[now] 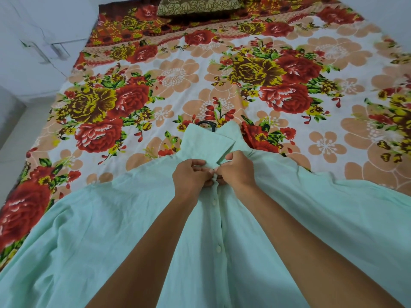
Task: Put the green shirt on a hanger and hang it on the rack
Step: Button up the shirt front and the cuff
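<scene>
Pinching the front placket just below the collar, both hands meet at the top of the green shirt. Head view, the only one.

Left hand: fingers curled shut on the fabric edge at the top button, knuckles up. Right hand: closed likewise on the opposite edge, thumb tip touching the left hand's fingers. Both forearms run up from the near edge, over the shirt front.

Shirt: pale mint, spread face up on the bed, collar end away from the camera, sleeves fanned out to either side. White buttons in a line down the placket below the hands; lower ones look fastened, the topmost is hidden by the fingers. Collar stands folded just beyond the hands.

Hanger hook: dark, curved, poking out past the collar; rest of the hanger hidden inside the shirt.

Floral bedsheet under the shirt, red and yellow roses on white. Brown patterned pillow at the far end of the bed, well apart from the collar. White wall left of the bed.
</scene>
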